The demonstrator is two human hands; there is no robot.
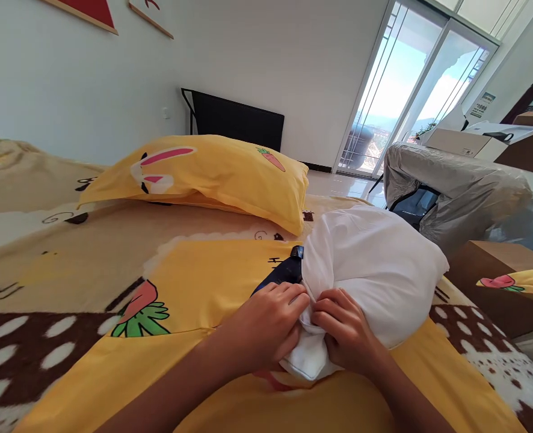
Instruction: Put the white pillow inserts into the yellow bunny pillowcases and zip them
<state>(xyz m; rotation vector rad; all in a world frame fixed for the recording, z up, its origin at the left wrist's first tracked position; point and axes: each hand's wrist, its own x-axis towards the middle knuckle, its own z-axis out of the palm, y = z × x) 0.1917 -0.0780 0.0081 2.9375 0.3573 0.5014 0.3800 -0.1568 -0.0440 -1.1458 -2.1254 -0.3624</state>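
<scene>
A plump white pillow lies in front of me on a yellow cloth printed with a carrot. At the pillow's near left edge, my left hand has its fingers closed on the gathered white fabric. My right hand pinches the same fabric just beside it, and a white corner pokes out below both hands. Some dark blue material shows between the left hand and the pillow's edge; its kind is unclear. What lies under my fingertips is hidden.
Beyond the hands, a yellow pillow with rabbit and carrot prints rests on the patterned blanket. Cardboard boxes and a plastic-covered piece of furniture stand at the right. A sliding glass door is at the back.
</scene>
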